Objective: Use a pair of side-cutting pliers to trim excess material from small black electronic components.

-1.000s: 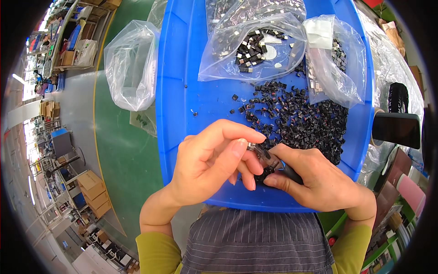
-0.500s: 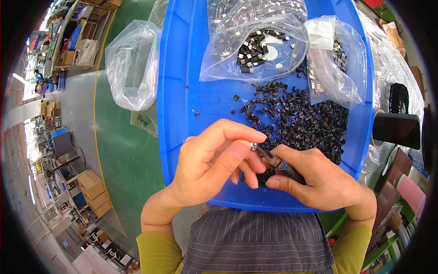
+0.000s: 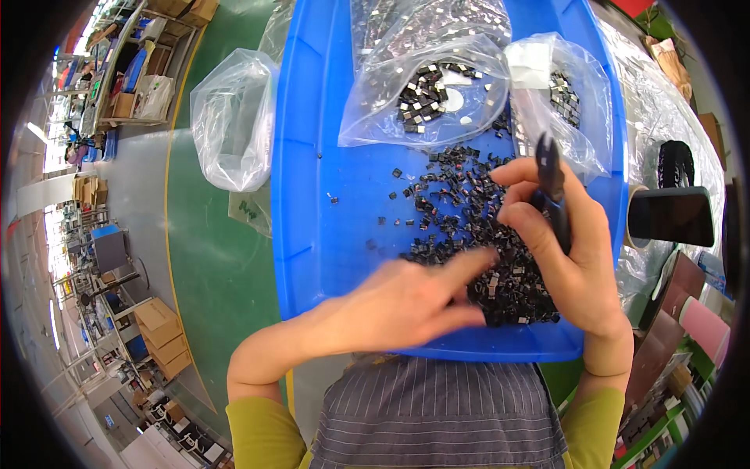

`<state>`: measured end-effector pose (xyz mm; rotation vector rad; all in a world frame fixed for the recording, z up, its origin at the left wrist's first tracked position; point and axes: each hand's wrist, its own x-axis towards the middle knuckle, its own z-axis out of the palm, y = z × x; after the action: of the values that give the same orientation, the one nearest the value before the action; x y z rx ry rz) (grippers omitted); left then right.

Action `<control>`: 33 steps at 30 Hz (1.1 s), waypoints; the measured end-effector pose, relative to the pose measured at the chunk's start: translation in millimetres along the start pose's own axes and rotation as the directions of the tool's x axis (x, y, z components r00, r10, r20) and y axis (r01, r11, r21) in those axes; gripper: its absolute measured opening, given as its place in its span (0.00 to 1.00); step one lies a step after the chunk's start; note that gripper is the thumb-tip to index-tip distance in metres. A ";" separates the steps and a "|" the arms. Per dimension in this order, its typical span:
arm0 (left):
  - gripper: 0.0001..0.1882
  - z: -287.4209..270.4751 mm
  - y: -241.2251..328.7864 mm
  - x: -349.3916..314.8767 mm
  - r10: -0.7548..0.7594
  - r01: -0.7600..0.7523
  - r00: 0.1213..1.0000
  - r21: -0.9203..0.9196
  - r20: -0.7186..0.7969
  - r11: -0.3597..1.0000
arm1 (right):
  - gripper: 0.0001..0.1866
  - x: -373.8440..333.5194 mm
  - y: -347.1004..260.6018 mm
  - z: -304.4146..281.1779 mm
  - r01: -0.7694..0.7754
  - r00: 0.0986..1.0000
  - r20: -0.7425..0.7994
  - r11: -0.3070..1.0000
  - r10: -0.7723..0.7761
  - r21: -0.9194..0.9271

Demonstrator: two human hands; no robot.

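My left hand (image 3: 410, 301), smeared by motion, reaches over the near side of a pile of small black parts (image 3: 449, 207). Its index finger and another finger stretch out apart, with nothing visible between them. My right hand (image 3: 574, 258) is closed around dark-handled pliers (image 3: 552, 176), whose jaws point away from me above the right side of the pile. Part of the handles is hidden by the palm. The pile lies in a large blue plastic tray (image 3: 308, 258). Loose parts are scattered to its left.
Clear bags (image 3: 359, 129) holding black-and-silver pieces lie in the tray's far part, another bag (image 3: 601, 148) at its right. Left of the tray hangs an empty-looking clear bag (image 3: 230, 148). A phone (image 3: 672, 217) stands beyond the right rim by a tape roll (image 3: 639, 223).
My hands have moved apart. The left has dropped to the pile and no longer holds the small silver piece; the right has lifted away to the far right, turning the pliers upward.
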<state>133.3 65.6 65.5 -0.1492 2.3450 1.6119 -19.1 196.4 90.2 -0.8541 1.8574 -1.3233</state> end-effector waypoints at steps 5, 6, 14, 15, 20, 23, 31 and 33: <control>0.04 -25.7 -16.9 21.2 0.131 0.034 0.937 0.458 -0.324 0.888 | 0.11 -1.6 5.1 0.0 0.109 0.994 0.030 0.992 -0.108 -0.063; 0.05 -33.0 -19.7 30.0 0.215 0.041 0.901 0.568 -0.376 0.822 | 0.10 -2.0 4.7 -1.4 0.108 0.994 0.034 0.990 -0.105 -0.086; 0.07 -53.4 -50.2 77.6 0.327 0.186 0.887 0.901 -0.325 0.392 | 0.10 -0.9 3.7 -1.3 0.143 0.989 -0.015 0.986 -0.145 -0.084; 0.07 -50.7 -50.1 78.1 0.322 0.183 0.890 0.900 -0.323 0.396 | 0.11 -0.8 4.1 -2.0 0.168 0.985 -0.012 0.981 -0.170 -0.096; 0.07 -40.8 -26.3 61.9 0.399 0.185 0.792 0.805 -0.462 0.564 | 0.12 1.4 10.1 -3.2 0.208 0.977 -0.013 0.968 -0.212 -0.141; 0.06 -34.6 4.4 31.4 0.163 0.014 0.814 0.299 -0.557 0.954 | 0.13 3.5 16.5 -2.8 0.218 0.975 0.022 0.949 -0.219 -0.226; 0.08 -9.3 3.8 -5.1 -0.020 -0.361 0.767 -0.458 -0.641 0.813 | 0.18 -2.1 20.6 17.6 0.258 0.958 0.211 0.910 -0.196 -0.326; 0.08 -7.0 6.0 -5.3 -0.024 -0.374 0.769 -0.481 -0.639 0.793 | 0.18 -4.8 17.7 20.9 0.258 0.953 0.242 0.907 -0.183 -0.332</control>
<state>135.7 60.9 74.8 -0.7003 2.1998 2.7063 -1.2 194.5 69.0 -1.3768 1.9064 -0.9853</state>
